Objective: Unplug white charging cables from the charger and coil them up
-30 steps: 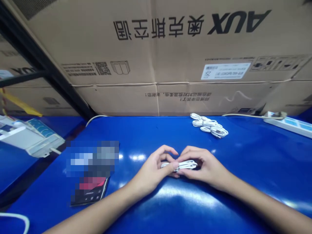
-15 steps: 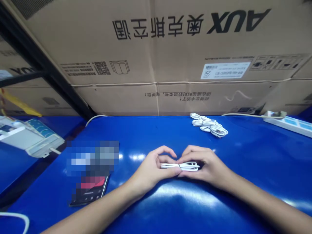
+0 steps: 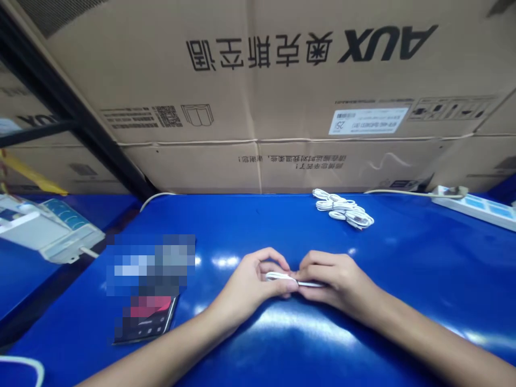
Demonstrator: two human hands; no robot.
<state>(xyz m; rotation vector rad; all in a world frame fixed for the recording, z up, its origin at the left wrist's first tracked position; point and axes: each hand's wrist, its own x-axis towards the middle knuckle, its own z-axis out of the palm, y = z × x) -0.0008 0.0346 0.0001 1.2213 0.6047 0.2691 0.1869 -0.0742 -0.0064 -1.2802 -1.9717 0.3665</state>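
Observation:
A coiled white cable (image 3: 276, 276) with a dark tie around its middle is held between my two hands, just above the blue table (image 3: 250, 226). My left hand (image 3: 253, 277) pinches the left loops between thumb and fingers. From the other side, my right hand (image 3: 336, 277) closes over the right end, its fingertips meeting the left ones near the tie. Much of the coil is hidden by the fingers. Farther back on the table lie several more bundled white cables (image 3: 342, 208).
A phone (image 3: 153, 322), partly pixelated, lies to the left. White power strips sit at the right back (image 3: 484, 207) and far left (image 3: 60, 228). Cardboard boxes (image 3: 282, 107) stand along the back beside a black metal frame (image 3: 76, 113). A white cord (image 3: 24, 360) curves at lower left.
My right fingers have closed down over the right loops of the cable, hiding more of them. The left hand keeps its pinch; the view has shifted slightly.

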